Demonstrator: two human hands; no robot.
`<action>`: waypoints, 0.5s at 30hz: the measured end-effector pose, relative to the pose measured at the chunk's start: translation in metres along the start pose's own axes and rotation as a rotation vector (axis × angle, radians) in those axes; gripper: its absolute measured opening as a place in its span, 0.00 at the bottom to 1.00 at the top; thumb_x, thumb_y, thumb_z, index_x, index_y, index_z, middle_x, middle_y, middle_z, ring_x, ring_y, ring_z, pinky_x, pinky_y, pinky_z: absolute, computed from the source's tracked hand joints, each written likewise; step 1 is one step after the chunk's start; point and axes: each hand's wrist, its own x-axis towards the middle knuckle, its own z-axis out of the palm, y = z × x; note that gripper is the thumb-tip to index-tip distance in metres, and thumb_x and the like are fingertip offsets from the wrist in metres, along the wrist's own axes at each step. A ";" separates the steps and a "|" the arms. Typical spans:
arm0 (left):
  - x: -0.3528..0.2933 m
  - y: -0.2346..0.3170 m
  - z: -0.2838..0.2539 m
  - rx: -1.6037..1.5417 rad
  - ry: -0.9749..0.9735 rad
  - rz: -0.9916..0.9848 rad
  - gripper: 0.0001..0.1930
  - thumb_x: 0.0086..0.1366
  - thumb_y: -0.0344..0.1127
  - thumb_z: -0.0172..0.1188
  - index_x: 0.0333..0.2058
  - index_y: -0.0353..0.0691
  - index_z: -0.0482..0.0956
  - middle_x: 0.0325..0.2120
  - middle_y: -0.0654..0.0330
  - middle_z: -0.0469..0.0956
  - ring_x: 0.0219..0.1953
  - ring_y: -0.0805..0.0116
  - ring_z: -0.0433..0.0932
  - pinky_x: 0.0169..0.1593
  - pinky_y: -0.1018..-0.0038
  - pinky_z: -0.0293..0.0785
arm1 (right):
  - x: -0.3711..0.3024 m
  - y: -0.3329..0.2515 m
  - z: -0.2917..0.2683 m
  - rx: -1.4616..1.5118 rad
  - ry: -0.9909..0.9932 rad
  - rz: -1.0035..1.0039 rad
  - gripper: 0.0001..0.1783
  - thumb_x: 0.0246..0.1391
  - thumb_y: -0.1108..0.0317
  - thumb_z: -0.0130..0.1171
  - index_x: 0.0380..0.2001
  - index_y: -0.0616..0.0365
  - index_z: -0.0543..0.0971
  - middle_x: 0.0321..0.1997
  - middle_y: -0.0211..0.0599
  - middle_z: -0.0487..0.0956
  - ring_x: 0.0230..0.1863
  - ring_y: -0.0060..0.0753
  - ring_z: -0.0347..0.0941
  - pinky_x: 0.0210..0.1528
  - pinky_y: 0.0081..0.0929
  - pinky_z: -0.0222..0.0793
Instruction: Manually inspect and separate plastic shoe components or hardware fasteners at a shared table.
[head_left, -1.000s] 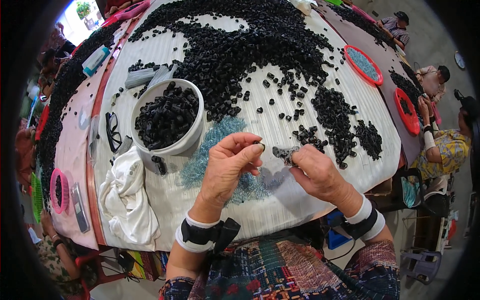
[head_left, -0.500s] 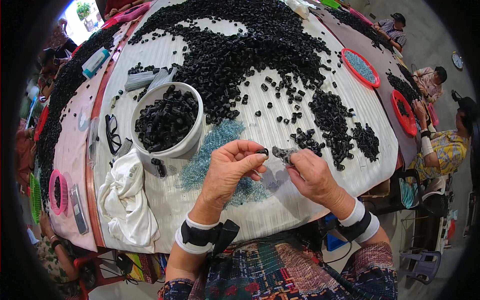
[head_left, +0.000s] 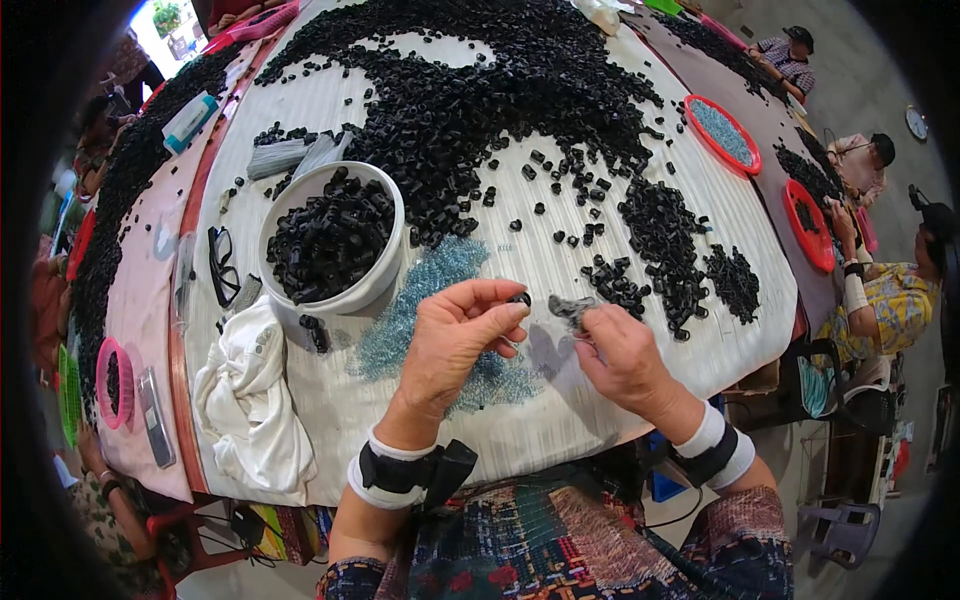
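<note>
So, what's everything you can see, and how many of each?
Nearest table: one, white, centre
Black parts: countless, black, heaped across it
Bowl: one, white, left; holds black parts
Little pieces: countless, bluish, mostly right of bowl
Glasses: one pair, black, left of bowl
Cloth: one, white, nearer than bowl
Bundles: about two, grey, behind bowl
Trays: two, red, right
Oval basket: one, pink, lower left
Clock: one, white, far right
Other people: several, mixed colours, around edges
Left hand: one, white wristband, centre, holding small black part
Right hand: one, white wristband, centre, holding grey clump
</note>
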 end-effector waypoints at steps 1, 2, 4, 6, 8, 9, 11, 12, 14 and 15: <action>-0.001 0.000 0.000 0.031 -0.012 0.000 0.12 0.58 0.28 0.63 0.40 0.31 0.77 0.28 0.60 0.79 0.27 0.75 0.79 0.28 0.82 0.76 | 0.003 -0.002 -0.005 0.103 0.015 0.054 0.15 0.40 0.81 0.57 0.35 0.63 0.70 0.28 0.43 0.70 0.30 0.45 0.70 0.30 0.35 0.68; -0.003 0.000 0.000 0.034 -0.007 0.005 0.12 0.58 0.28 0.63 0.40 0.31 0.77 0.28 0.60 0.79 0.27 0.75 0.79 0.28 0.82 0.76 | 0.007 -0.005 -0.010 0.205 0.029 0.107 0.15 0.40 0.82 0.57 0.35 0.64 0.70 0.29 0.44 0.70 0.29 0.46 0.70 0.29 0.35 0.68; -0.004 0.001 0.002 0.028 -0.036 -0.036 0.11 0.58 0.28 0.63 0.39 0.32 0.77 0.27 0.60 0.79 0.28 0.75 0.79 0.29 0.81 0.77 | 0.014 -0.011 -0.017 0.213 0.047 0.088 0.17 0.39 0.84 0.57 0.36 0.65 0.69 0.29 0.45 0.70 0.29 0.48 0.70 0.28 0.37 0.68; -0.004 -0.002 0.001 0.029 -0.056 -0.034 0.11 0.57 0.27 0.63 0.39 0.33 0.78 0.31 0.58 0.80 0.28 0.72 0.80 0.29 0.80 0.77 | 0.020 -0.016 -0.021 0.213 0.064 0.036 0.17 0.39 0.84 0.57 0.37 0.66 0.70 0.29 0.46 0.70 0.29 0.48 0.70 0.29 0.36 0.69; -0.004 -0.002 0.003 0.075 -0.088 0.017 0.10 0.56 0.27 0.64 0.38 0.33 0.78 0.30 0.59 0.80 0.28 0.73 0.79 0.29 0.80 0.77 | 0.025 -0.021 -0.026 0.181 0.069 0.008 0.18 0.39 0.84 0.57 0.37 0.65 0.70 0.30 0.46 0.70 0.30 0.48 0.70 0.30 0.36 0.69; -0.005 -0.001 0.004 0.079 -0.086 0.020 0.10 0.56 0.27 0.64 0.38 0.33 0.78 0.30 0.59 0.80 0.28 0.73 0.79 0.29 0.80 0.77 | 0.028 -0.022 -0.027 0.152 0.072 -0.020 0.18 0.39 0.84 0.57 0.38 0.65 0.71 0.31 0.46 0.70 0.30 0.48 0.70 0.30 0.36 0.69; -0.007 0.001 0.006 0.107 -0.052 0.040 0.10 0.55 0.26 0.64 0.37 0.34 0.79 0.28 0.62 0.80 0.28 0.79 0.77 0.28 0.83 0.73 | 0.032 -0.024 -0.027 0.148 0.077 -0.040 0.18 0.39 0.84 0.57 0.38 0.65 0.71 0.31 0.46 0.70 0.30 0.48 0.70 0.31 0.36 0.70; -0.007 0.001 0.006 0.109 -0.052 0.040 0.10 0.55 0.26 0.64 0.37 0.34 0.79 0.28 0.62 0.80 0.28 0.79 0.77 0.28 0.83 0.73 | 0.034 -0.025 -0.027 0.139 0.079 -0.053 0.17 0.39 0.84 0.56 0.38 0.65 0.71 0.32 0.46 0.70 0.31 0.48 0.70 0.32 0.35 0.70; -0.007 0.001 0.006 0.124 -0.068 0.051 0.09 0.54 0.25 0.65 0.36 0.34 0.79 0.27 0.63 0.79 0.28 0.80 0.76 0.29 0.83 0.73 | 0.039 -0.028 -0.028 0.127 0.085 -0.065 0.18 0.39 0.84 0.56 0.38 0.65 0.71 0.32 0.46 0.70 0.32 0.47 0.70 0.32 0.35 0.70; -0.007 0.001 0.006 0.125 -0.068 0.051 0.09 0.54 0.25 0.65 0.36 0.34 0.79 0.27 0.63 0.79 0.28 0.80 0.76 0.29 0.83 0.73 | 0.041 -0.029 -0.029 0.116 0.088 -0.077 0.18 0.39 0.84 0.56 0.38 0.65 0.71 0.32 0.45 0.70 0.32 0.47 0.70 0.33 0.35 0.70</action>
